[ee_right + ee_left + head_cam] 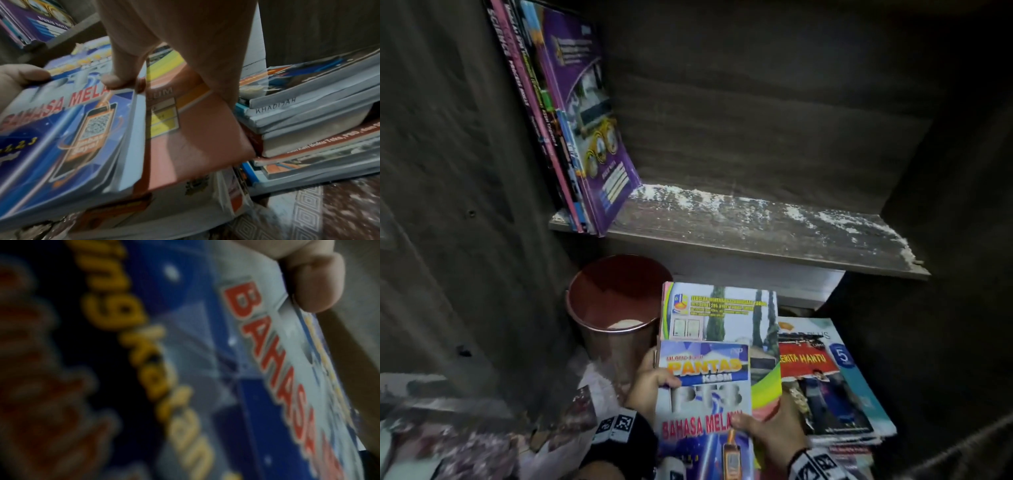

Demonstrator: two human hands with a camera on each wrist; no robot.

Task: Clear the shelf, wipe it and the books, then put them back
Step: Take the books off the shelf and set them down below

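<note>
Both hands are low in the middle of the head view, holding books between them. The left hand [650, 380] grips the left edge of the top book, the blue book [705, 404], with its thumb lying across the cover and its other fingers hidden under it. In the left wrist view only that thumb [316, 283] shows, pressed on the cover beside the red word "BAHASA". The right hand [774, 435] grips the right edge of the blue book, thumb on top near the red letters. In the right wrist view its fingers [216, 73] reach down over the pink and green book [195, 138] that lies just under the blue one. I cannot tell if the right hand holds both books or only the top one.

The blue book has yellow "PANTAS" letters, big grey letters in the middle and a phone picture near the bottom. Its pages look thick and bent.

The shelf [756, 236] crosses the middle of the head view. It is dark wood with white dust along the back. A few books [585, 120] lean at its left end, with a purple one in front. A stack of books [835, 383] sits at the lower right, below the shelf. A brown bin [613, 308] stands at the lower left, under the shelf.
</note>
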